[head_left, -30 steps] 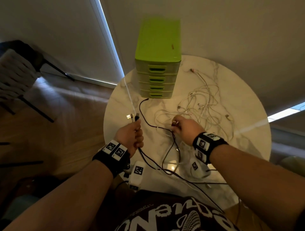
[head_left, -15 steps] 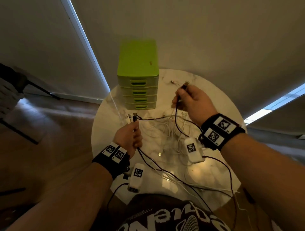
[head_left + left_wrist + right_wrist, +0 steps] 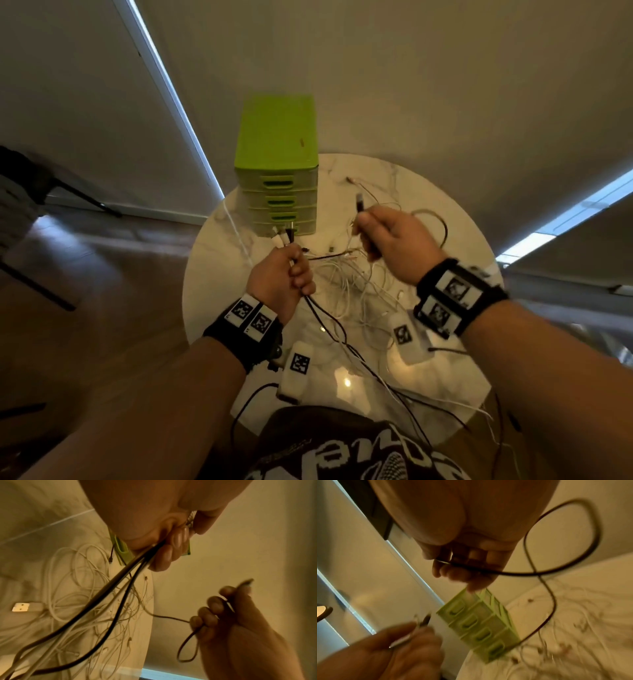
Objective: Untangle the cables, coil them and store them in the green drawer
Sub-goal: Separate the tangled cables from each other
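Note:
A green drawer unit (image 3: 278, 171) with its drawers closed stands at the far side of the round marble table (image 3: 462, 240). My left hand (image 3: 284, 274) grips a bunch of cable ends, black and white, with plugs (image 3: 287, 234) sticking up above the fist; black cables (image 3: 109, 595) trail down from it. My right hand (image 3: 387, 236) holds a thin black cable (image 3: 544, 555) near its plug (image 3: 360, 202), raised above the table to the right of the drawers. A tangle of white cables (image 3: 349, 281) lies on the table between both hands.
A white USB plug (image 3: 21, 606) lies at the edge of the pile. Cables hang over the table's near edge toward my lap. A dark chair (image 3: 30, 192) stands on the wooden floor at the left. Walls close in behind the table.
My right hand lifted a black cable's end out of the pile, up and to the right, and now holds it lower and nearer my left hand. My left hand kept its grip.

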### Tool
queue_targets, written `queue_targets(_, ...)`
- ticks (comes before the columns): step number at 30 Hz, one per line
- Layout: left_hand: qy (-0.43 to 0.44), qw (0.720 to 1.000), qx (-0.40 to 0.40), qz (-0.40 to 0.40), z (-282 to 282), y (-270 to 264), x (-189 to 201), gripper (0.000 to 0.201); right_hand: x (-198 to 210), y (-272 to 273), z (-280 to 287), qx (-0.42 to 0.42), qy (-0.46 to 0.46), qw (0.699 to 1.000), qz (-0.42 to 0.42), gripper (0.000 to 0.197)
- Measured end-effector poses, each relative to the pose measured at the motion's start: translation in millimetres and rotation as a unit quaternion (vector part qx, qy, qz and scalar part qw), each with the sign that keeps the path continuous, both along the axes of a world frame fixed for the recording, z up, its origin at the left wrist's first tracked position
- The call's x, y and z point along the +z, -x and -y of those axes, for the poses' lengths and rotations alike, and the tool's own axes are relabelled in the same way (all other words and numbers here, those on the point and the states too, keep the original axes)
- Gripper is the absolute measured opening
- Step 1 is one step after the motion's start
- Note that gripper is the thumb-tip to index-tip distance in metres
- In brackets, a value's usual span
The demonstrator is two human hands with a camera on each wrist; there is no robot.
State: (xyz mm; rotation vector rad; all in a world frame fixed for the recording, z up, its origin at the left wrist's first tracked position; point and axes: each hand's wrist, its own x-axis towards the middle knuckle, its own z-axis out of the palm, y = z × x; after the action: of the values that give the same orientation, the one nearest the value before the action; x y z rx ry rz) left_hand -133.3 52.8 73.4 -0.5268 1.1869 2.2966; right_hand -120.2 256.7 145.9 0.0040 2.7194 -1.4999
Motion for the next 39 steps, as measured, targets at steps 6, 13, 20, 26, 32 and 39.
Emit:
queue_targets(6,0.043,0.998,-0.025,-0.039,-29.9,-10.7,10.6,0.011,-45.8,-19.1,23.6,0.037,0.075,0.996,0.030,0.025)
queue_targets(13,0.154,0.985,0.000,-0.076,-65.2,-33.4,3.7,0.048,-43.3,-24.8,10.5,0.034,0.001,0.999,0.018,0.034)
queue_targets(20,0.137,0.983,0.022,-0.119,-95.8,-51.6,13.4,0.037,-28.9,-41.6,-24.8,0.022,0.063,0.992,0.110,0.066)
queue_targets(26,0.172,0.972,0.079,-0.137,-115.9,-61.8,22.8,0.027,-30.7,-56.9,-44.8,0.097,0.104,0.984,0.110,0.065)
queue_targets(32,-0.015,0.961,0.265,-0.079,-84.1,-33.2,53.6,0.032,-72.2,-80.9,-88.2,0.240,-0.128,0.960,0.066,0.037)
queue_targets(39,-0.071,0.947,0.300,-0.093,-16.8,-15.3,67.3,0.039,-126.5,-65.7,-146.2,0.156,-0.210,0.953,0.152,0.025)
